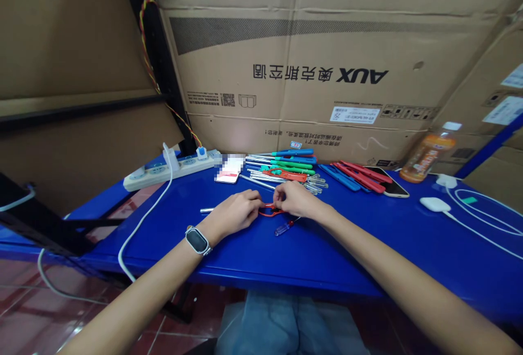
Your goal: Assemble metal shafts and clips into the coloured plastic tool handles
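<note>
Between my hands, low over the blue table, is an orange plastic handle part (269, 214) with an open loop. My left hand (244, 209) is closed on its left end, fingers curled and partly hidden. A thin metal rod (207, 210) sticks out to the left from behind that hand. My right hand (291, 198) pinches the part's upper right side with thumb and fingers. Whether a smaller piece is in that pinch, I cannot tell. Just below the right hand lies a small screwdriver (283, 228) with a clear purplish handle.
Behind my hands lie several metal rods with blue, green and orange handles (292, 165). Blue and red handle pieces (363, 176) rest beside a phone (390, 183). Around them are a bottle (427, 156), a white charger case (434, 204), a power strip (175, 169) and cardboard (286, 39).
</note>
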Available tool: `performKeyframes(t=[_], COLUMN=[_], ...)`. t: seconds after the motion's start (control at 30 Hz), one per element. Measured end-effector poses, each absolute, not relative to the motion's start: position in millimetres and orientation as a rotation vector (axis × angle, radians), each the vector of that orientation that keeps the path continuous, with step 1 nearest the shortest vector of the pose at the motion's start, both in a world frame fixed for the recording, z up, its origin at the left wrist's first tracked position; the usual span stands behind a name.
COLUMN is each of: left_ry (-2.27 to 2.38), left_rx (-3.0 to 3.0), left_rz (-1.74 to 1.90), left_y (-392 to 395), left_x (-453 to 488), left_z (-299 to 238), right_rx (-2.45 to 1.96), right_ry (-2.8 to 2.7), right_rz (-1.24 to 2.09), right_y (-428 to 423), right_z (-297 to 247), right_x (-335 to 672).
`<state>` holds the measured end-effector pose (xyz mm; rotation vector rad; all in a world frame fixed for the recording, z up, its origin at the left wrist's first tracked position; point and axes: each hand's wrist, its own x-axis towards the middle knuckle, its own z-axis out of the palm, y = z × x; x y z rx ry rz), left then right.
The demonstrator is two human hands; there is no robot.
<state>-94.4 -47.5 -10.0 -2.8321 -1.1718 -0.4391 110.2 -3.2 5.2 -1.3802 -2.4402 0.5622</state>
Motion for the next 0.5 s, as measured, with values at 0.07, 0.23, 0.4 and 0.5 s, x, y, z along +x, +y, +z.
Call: performKeyframes(t=[0.07,0.23,0.4,0.5], left_ry=[-1.170,-1.194,-1.229,-1.347], left_rx=[-2.849,-2.896,-3.011,-3.043], left_rz=[-0.480,-0.533,-0.702,-0.845], left_y=[-47,-46,-44,-43], left_x=[-98,-104,-108,-110], left_z=[-10,-7,-7,-7], right_rx=[-1.372,-1.396,-1.401,-1.412], right_ry=[-2.437,-2.433,-2.409,-2.400], right_rz=[0.525,0.527,0.588,0.598], right_y=[-5,-6,-9,-11], right_z=[4,4,7,8], right_x=[110,110,114,117])
